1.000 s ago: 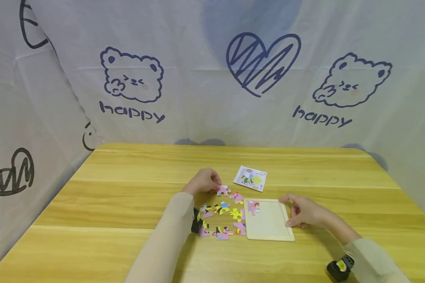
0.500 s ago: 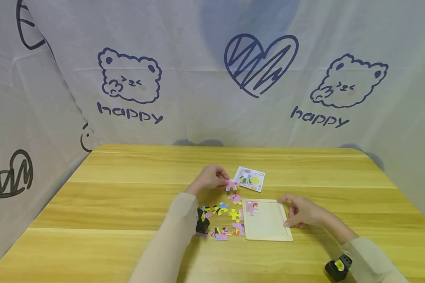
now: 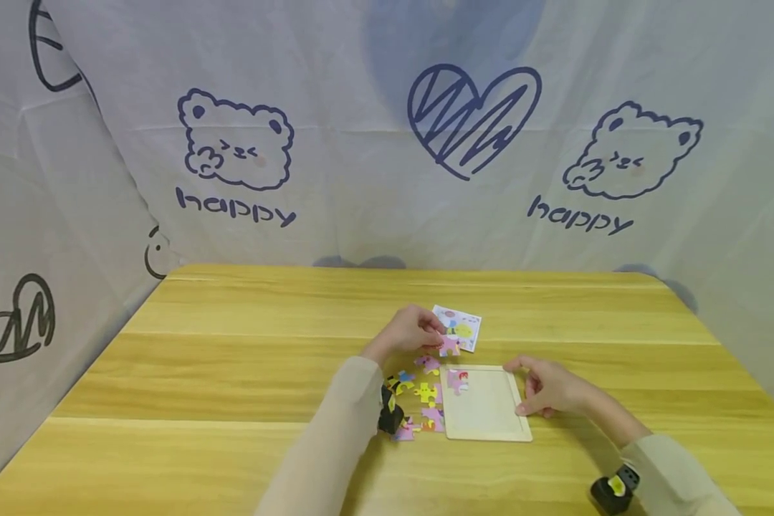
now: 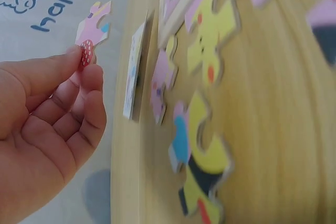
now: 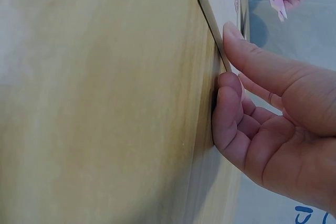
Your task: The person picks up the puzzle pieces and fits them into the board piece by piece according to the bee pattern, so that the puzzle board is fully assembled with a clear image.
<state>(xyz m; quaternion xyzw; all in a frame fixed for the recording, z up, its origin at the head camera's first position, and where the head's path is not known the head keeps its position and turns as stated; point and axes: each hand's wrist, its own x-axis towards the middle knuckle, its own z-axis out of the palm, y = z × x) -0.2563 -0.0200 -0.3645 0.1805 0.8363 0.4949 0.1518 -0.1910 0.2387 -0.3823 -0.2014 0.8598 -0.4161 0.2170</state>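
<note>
My left hand (image 3: 415,330) pinches a pink jigsaw piece (image 3: 449,347) between thumb and fingers, raised off the table near the picture card. In the left wrist view the piece (image 4: 95,24) shows a red patch with white dots under the thumb. The wooden puzzle tray (image 3: 486,408) lies flat, with one pink piece (image 3: 456,383) in its far left corner. My right hand (image 3: 551,385) holds the tray's right side, index finger at the far corner. In the right wrist view the thumb lies on the tray's rim (image 5: 212,19), the other fingers curled beside it.
Loose jigsaw pieces, among them a yellow one (image 3: 428,392), lie left of the tray; my left forearm hides some. A bee picture card (image 3: 467,330) lies behind the tray. A printed cloth (image 3: 348,179) hangs behind the wooden table (image 3: 200,373).
My left hand has lifted the pink jigsaw piece and carried it right, now partly in front of the picture card. The right hand stays at the tray.
</note>
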